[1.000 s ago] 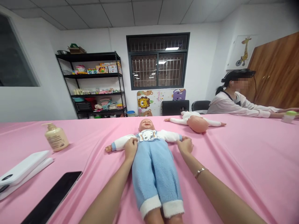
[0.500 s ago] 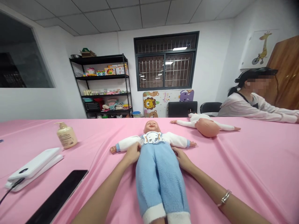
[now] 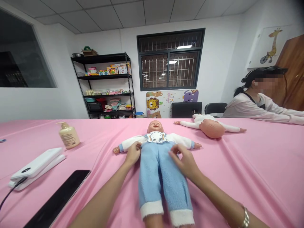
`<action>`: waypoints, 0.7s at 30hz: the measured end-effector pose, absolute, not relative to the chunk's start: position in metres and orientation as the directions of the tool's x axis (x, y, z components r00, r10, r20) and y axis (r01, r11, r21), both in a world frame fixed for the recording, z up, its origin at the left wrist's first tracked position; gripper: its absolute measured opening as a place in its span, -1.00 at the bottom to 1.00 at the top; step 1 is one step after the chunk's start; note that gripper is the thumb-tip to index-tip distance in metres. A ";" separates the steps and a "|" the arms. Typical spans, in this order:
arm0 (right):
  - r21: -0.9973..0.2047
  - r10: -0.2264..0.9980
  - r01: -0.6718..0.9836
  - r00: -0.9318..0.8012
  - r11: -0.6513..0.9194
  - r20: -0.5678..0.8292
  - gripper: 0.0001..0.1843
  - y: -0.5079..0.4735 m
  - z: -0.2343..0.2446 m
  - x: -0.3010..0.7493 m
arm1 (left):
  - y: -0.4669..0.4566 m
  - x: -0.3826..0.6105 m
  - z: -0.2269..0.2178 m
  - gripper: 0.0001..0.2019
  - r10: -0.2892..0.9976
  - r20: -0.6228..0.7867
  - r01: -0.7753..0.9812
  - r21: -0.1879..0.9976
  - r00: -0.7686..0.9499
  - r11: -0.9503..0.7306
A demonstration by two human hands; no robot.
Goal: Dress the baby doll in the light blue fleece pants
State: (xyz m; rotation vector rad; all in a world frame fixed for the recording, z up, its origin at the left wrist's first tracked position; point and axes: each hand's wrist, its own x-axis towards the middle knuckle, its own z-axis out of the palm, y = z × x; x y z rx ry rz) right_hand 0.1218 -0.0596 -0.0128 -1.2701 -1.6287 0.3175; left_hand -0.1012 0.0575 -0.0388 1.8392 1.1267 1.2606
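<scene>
A baby doll lies on its back on the pink cloth, head away from me and arms spread. It wears a white top with an elephant-face bib and fluffy blue pants with white cuffs. At the waist, on the left side, my left hand has its fingers closed on the edge of the pants. My right hand is over the right hip, thumb and fingers apart, near the blue fabric. Whether those fingertips touch it I cannot tell.
A second doll in white lies at the back right, near a seated person wearing a headset. To the left are a pump bottle, a white device with a black cable, and a black phone. Shelves stand behind.
My right hand has come up from beside the doll's hip to over the pants, its fingers spreading. My left hand has shifted slightly up along the waist. The view has tilted slightly.
</scene>
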 end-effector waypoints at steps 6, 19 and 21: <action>-0.546 0.723 0.515 -0.631 0.661 0.281 -0.55 -0.122 -0.003 0.070 | 0.059 -0.097 -0.050 -0.86 0.899 0.409 0.240 0.868 0.155 -0.436; -0.736 0.758 0.466 -0.645 0.491 0.098 -0.85 -0.121 -0.004 0.070 | 0.059 -0.098 -0.048 -0.84 0.904 0.396 0.262 0.866 0.159 -0.426; -0.752 0.759 0.451 -0.644 0.481 0.099 -0.83 -0.121 -0.006 0.068 | 0.060 -0.098 -0.050 -0.84 0.903 0.399 0.262 0.865 0.158 -0.428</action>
